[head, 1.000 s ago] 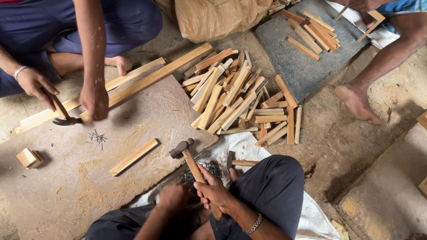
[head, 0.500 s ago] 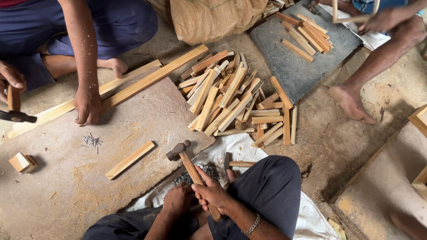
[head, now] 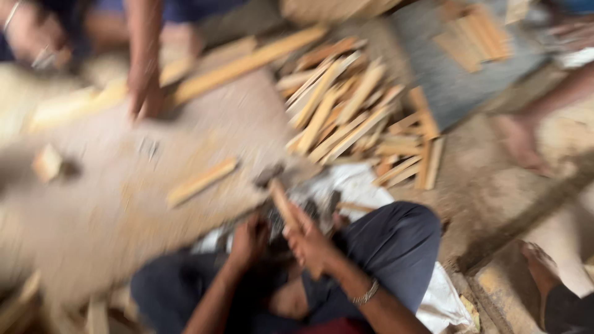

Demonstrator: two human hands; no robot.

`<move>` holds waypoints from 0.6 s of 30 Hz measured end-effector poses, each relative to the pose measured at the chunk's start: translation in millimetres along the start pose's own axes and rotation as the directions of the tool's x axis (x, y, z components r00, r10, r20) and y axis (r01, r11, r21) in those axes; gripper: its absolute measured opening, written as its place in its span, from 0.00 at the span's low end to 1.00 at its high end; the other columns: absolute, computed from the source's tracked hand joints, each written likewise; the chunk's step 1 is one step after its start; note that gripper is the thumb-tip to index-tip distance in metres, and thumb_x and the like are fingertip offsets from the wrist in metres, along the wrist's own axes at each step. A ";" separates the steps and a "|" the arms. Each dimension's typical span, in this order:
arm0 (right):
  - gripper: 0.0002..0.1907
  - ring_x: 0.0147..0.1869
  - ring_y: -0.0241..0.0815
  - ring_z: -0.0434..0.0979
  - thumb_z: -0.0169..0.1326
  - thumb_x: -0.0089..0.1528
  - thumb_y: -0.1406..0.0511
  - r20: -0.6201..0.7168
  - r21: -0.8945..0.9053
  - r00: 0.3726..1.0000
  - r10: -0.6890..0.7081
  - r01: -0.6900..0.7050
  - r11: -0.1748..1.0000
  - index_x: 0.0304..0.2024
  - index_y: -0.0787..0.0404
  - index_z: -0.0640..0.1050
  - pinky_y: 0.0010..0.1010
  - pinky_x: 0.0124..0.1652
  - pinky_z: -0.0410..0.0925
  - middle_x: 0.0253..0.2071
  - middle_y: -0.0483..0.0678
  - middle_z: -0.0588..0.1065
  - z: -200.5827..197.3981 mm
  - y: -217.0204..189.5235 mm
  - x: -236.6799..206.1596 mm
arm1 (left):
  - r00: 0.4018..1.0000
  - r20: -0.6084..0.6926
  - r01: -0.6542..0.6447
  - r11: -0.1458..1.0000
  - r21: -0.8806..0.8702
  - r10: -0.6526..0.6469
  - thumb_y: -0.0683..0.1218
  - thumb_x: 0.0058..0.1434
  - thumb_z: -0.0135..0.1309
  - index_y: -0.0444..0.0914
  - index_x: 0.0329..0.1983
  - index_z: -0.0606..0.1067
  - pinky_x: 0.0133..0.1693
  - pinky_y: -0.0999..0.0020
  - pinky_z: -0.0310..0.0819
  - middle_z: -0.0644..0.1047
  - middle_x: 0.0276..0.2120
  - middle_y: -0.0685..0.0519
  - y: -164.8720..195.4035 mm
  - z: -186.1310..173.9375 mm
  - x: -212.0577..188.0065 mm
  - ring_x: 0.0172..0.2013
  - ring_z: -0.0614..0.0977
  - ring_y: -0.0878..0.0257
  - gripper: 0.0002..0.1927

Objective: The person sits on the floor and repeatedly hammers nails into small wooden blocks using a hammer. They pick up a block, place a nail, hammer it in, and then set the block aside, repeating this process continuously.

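The view has swung and gone blurred since half a second ago, so the head is moving while the hands stay at the same work. Nearest, the right hand (head: 309,244) stays closed round the hammer (head: 281,201) handle, its head resting at the edge of the slab (head: 93,210), much where it was. The left hand (head: 247,241) is down by the dark heap on the white sheet (head: 362,185); whether it grips anything I cannot tell. Further out lies a loose stick (head: 201,180), unmoved. Beyond, the pile of sticks (head: 346,117) looks unchanged. Farthest, a co-worker's hand (head: 143,86) still presses the long planks (head: 241,62)
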State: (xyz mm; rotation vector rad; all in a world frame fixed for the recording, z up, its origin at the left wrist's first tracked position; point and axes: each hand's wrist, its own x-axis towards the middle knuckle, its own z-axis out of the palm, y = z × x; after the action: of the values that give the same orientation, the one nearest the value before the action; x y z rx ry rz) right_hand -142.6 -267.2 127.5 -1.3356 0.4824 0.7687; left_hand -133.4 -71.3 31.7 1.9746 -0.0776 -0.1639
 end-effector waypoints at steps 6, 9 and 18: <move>0.39 0.63 0.56 0.79 0.55 0.72 0.66 0.191 -0.798 0.557 -0.808 0.568 0.202 0.80 0.54 0.51 0.44 0.54 0.75 0.71 0.60 0.69 2.2 -0.2 27.1 | 0.963 -0.194 0.151 0.971 -0.184 -0.187 0.44 0.65 0.61 0.33 0.39 0.76 0.35 0.63 0.77 0.81 0.30 0.45 2.0 -28.2 -13.0 0.31 0.82 0.56 0.09; 0.40 0.59 0.59 0.79 0.54 0.68 0.63 -0.044 -0.843 0.798 -0.600 0.293 0.451 0.80 0.49 0.54 0.46 0.55 0.73 0.64 0.59 0.73 26.0 -23.0 31.8 | 0.939 -0.281 0.120 0.953 -0.278 -0.200 0.43 0.63 0.61 0.34 0.39 0.77 0.35 0.66 0.77 0.81 0.31 0.49 12.2 -44.2 -2.8 0.31 0.82 0.63 0.08; 0.38 0.67 0.61 0.74 0.53 0.66 0.64 0.081 -0.769 0.833 -0.547 0.401 0.498 0.77 0.49 0.55 0.43 0.60 0.69 0.68 0.62 0.70 46.7 -50.1 33.3 | 0.854 -0.487 -0.115 0.979 0.168 0.184 0.40 0.67 0.58 0.36 0.43 0.78 0.40 0.62 0.77 0.81 0.38 0.47 2.2 -92.9 81.8 0.37 0.83 0.55 0.04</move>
State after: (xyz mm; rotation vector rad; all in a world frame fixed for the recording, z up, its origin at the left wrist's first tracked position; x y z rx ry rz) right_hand -88.8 -216.9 146.9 -2.2385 -0.1566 0.3609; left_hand -38.4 1.5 63.6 2.0752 0.1002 0.4730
